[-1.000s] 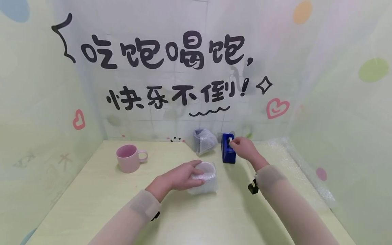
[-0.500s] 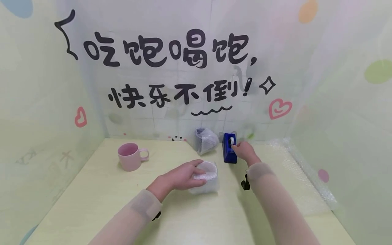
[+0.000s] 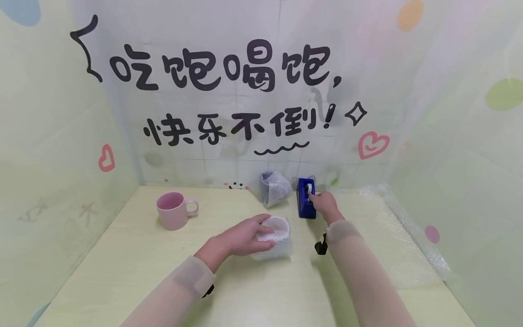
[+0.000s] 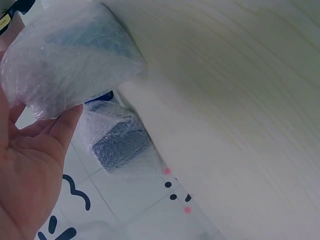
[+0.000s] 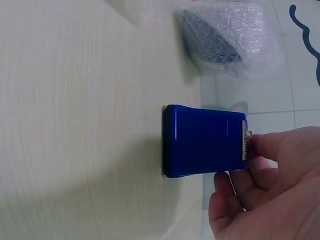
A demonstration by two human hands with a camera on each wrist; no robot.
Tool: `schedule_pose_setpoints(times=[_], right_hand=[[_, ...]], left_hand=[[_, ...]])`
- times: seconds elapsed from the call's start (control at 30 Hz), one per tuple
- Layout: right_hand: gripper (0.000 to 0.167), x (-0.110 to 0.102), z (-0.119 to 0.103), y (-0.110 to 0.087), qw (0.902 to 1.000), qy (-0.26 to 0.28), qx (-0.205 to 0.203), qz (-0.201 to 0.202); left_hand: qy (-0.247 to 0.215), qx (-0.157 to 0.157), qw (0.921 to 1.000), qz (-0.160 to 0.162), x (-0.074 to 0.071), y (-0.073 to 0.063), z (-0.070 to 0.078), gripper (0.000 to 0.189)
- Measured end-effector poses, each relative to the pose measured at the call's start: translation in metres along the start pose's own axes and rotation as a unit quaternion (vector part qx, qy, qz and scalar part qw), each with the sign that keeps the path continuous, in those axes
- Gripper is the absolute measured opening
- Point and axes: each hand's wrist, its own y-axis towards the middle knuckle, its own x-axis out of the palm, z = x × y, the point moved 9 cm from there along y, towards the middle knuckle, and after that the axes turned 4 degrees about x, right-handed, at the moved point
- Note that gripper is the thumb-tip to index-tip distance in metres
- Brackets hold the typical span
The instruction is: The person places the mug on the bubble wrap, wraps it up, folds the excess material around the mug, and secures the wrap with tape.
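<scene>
My left hand [image 3: 243,236] grips a bubble-wrapped bundle [image 3: 279,250] with a round open top, standing on the table. In the left wrist view, the thumb and fingers curve round the cloudy wrap [image 4: 75,60], and a bluish tint shows through it. Farther right, a blue tape dispenser [image 3: 305,210] stands near the back wall. My right hand [image 3: 327,206] is at its front end, with thumb and fingertip pinching clear tape right at the toothed cutter [image 5: 244,140]. The other right fingers are curled beneath. The tape itself barely shows against the background.
Against the back wall leans a second bubble-wrapped bundle [image 3: 275,188], dark inside. A pink mug [image 3: 171,215] stands at the back left, handle to the right. Flat bubble wrap [image 3: 402,254] covers the table's right side. Printed curtains enclose the table [image 3: 122,254].
My right hand has come down and nearer, from above the dispenser's tape roll to its cutter end, and the forearm has swung left. My left hand keeps its grip on the bubble-wrapped bundle.
</scene>
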Motion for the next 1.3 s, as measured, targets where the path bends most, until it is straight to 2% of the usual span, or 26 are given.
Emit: schedule_pose_setpoints(times=[0.13, 0.2, 0.3, 0.57, 0.73, 0.83, 0.9, 0.97, 1.1, 1.2, 1.3], right_hand=[[0.041, 0.0, -0.001, 0.001, 0.9999, 0.011, 0.011, -0.005], [0.035, -0.001, -0.005, 0.001, 0.9998, 0.02, 0.002, -0.004], [0.035, -0.001, -0.012, 0.001, 0.9991, 0.038, -0.014, -0.01], [0.026, -0.005, -0.016, -0.001, 0.9992, 0.018, -0.015, -0.031], [0.018, -0.007, -0.024, -0.012, 0.9965, 0.035, -0.032, -0.07], [0.022, -0.012, -0.022, -0.023, 0.9982, 0.036, -0.023, -0.041], [0.025, -0.01, -0.016, -0.029, 0.9981, 0.056, 0.001, -0.025], [0.029, -0.003, -0.007, -0.035, 0.9951, 0.09, 0.032, -0.025], [0.043, 0.015, 0.009, -0.041, 0.9816, 0.171, 0.073, -0.044], [0.043, 0.02, 0.016, -0.043, 0.9719, 0.224, 0.069, -0.023], [0.031, 0.021, 0.023, -0.046, 0.9617, 0.268, 0.058, 0.004]], left_hand=[[0.0, 0.002, 1.0, 0.003, 0.001, -0.001, -0.001, 0.052], [0.002, 0.005, 1.0, 0.004, 0.002, 0.0, -0.001, 0.051], [0.005, 0.007, 0.9999, 0.01, 0.002, 0.0, -0.003, 0.051], [0.006, 0.019, 0.9997, 0.011, 0.001, 0.0, 0.001, 0.051], [0.004, 0.01, 0.9998, 0.014, 0.0, -0.001, 0.0, 0.051], [-0.002, 0.01, 0.9999, 0.013, 0.003, -0.001, -0.001, 0.051], [-0.004, 0.011, 0.9999, 0.012, 0.004, -0.002, -0.001, 0.051], [-0.004, 0.014, 0.9998, 0.014, 0.005, -0.001, -0.001, 0.051], [-0.004, 0.014, 0.9998, 0.017, 0.005, -0.001, -0.002, 0.05], [-0.006, 0.009, 0.9998, 0.015, 0.005, -0.001, -0.002, 0.05], [-0.003, 0.009, 0.9998, 0.015, 0.004, -0.001, -0.002, 0.05]])
